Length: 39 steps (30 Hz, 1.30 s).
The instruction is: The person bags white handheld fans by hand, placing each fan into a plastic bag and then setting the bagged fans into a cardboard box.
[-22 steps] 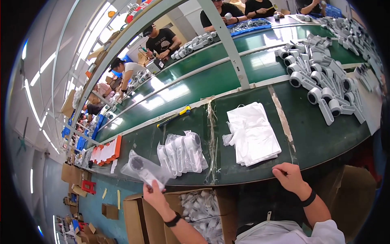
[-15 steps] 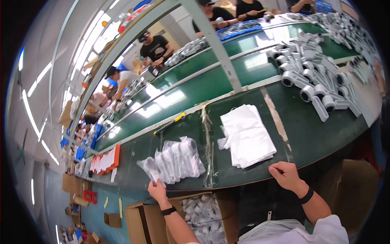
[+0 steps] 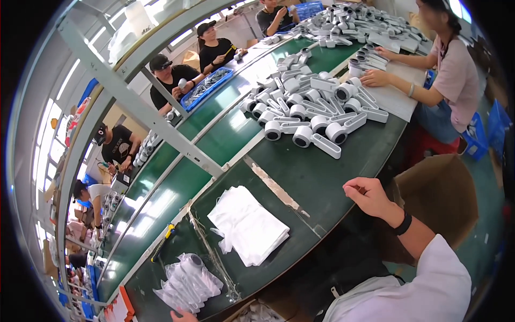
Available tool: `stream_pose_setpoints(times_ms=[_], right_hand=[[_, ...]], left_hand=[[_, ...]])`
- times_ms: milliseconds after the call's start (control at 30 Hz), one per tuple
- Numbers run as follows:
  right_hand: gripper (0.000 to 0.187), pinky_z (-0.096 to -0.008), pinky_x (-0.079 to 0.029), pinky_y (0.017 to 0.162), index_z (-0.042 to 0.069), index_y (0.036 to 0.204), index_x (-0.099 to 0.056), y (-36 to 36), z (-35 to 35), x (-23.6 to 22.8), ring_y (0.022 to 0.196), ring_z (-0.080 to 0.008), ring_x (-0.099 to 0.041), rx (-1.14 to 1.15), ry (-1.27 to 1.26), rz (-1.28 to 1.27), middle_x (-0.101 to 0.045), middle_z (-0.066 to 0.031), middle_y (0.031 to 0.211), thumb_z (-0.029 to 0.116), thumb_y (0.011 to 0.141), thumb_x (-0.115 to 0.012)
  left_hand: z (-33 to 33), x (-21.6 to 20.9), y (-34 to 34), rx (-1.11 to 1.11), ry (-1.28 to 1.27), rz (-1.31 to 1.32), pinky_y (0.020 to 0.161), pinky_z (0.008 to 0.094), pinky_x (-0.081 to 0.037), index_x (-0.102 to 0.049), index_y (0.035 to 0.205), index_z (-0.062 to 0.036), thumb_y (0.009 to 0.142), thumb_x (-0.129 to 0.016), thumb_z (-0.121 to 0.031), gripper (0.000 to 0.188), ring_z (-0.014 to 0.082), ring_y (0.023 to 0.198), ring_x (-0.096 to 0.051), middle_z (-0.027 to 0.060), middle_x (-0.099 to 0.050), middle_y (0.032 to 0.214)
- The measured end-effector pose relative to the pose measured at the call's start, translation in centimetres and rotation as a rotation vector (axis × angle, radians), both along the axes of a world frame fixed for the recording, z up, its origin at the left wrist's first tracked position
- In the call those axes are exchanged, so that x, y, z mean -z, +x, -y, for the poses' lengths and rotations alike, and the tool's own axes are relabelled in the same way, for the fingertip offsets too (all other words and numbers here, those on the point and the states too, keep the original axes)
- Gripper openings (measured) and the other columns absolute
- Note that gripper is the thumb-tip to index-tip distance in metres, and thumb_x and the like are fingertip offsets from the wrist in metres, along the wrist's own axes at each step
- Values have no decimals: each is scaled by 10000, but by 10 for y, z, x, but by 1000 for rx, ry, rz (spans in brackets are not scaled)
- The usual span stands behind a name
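A row of grey-white handle-shaped parts in clear plastic bags (image 3: 190, 282) lies on the near left of the green table. Just below it, my left hand (image 3: 184, 316) is partly cut off by the lower edge; the fingers that show are apart, with nothing seen in them. My right hand (image 3: 370, 198) hovers by the table's near edge, its fingers curled together and nothing visible in them. Between the hands lies a stack of white plastic bags (image 3: 249, 225). Beyond my right hand is a large heap of unbagged grey-white parts (image 3: 314, 107), each with a round dark-rimmed end and a flat handle.
A yellow-handled tool (image 3: 170, 231) lies near the table's rail. A metal frame post (image 3: 155, 121) rises at its far side. An open cardboard box (image 3: 437, 198) stands to my right. A co-worker in pink (image 3: 456, 80) sits at the right end; several others work across the table.
The view has swung right, bringing the heap and the pink-clad co-worker into sight. My left hand has let go of the bagged part at the row's end. My right hand stays curled.
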State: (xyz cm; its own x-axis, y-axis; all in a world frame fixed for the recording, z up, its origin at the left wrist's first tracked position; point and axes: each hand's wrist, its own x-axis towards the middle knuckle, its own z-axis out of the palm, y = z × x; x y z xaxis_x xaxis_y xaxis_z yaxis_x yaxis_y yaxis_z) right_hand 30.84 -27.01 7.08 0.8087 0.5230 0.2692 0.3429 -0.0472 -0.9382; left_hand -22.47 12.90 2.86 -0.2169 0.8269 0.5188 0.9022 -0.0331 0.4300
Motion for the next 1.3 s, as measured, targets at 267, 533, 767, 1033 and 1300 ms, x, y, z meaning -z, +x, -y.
stream_pose_setpoints(times_ms=[267,533,767,1033,1300], right_hand=[[118,-200,-448,589,-8,963,-678,-18,-41,23,669,-29,-555,-240,-54,-89,-639,14,754,90,905,-645],[102,-268,-439,555,-4,890,-678,-36,-74,51,583,-141,-570,-177,-129,176,-620,-85,698,83,838,-681],[58,-311,-430,537,10,853,-658,-42,-81,41,552,-213,-545,-115,-149,372,-584,-96,671,52,819,-677],[67,-309,-408,534,-2,873,-649,-41,-81,42,553,-195,-528,-141,-158,414,-568,-97,676,54,839,-661],[50,-297,-404,524,-7,864,-644,-43,-82,44,541,-188,-519,-124,-151,417,-566,-92,678,31,836,-661]], left_hand=[[6,-30,92,126,-389,-305,1056,649,-286,-424,1431,-77,822,-530,-702,879,386,1392,-309,178,-390,1481],[23,-69,118,81,-728,-217,974,816,-154,-279,1516,-207,689,-583,-796,1060,486,1431,-108,117,-149,1596],[60,-71,170,176,-506,-522,965,827,-131,-430,1388,-77,651,-682,-709,1003,492,1412,-146,154,-320,1491],[26,-65,135,5,-584,-357,963,829,-134,-459,1332,-100,624,-732,-635,929,469,1402,-187,131,-368,1441],[7,-53,99,151,-664,-300,946,818,-198,-500,1355,-179,607,-734,-648,914,453,1369,-261,70,-433,1428]])
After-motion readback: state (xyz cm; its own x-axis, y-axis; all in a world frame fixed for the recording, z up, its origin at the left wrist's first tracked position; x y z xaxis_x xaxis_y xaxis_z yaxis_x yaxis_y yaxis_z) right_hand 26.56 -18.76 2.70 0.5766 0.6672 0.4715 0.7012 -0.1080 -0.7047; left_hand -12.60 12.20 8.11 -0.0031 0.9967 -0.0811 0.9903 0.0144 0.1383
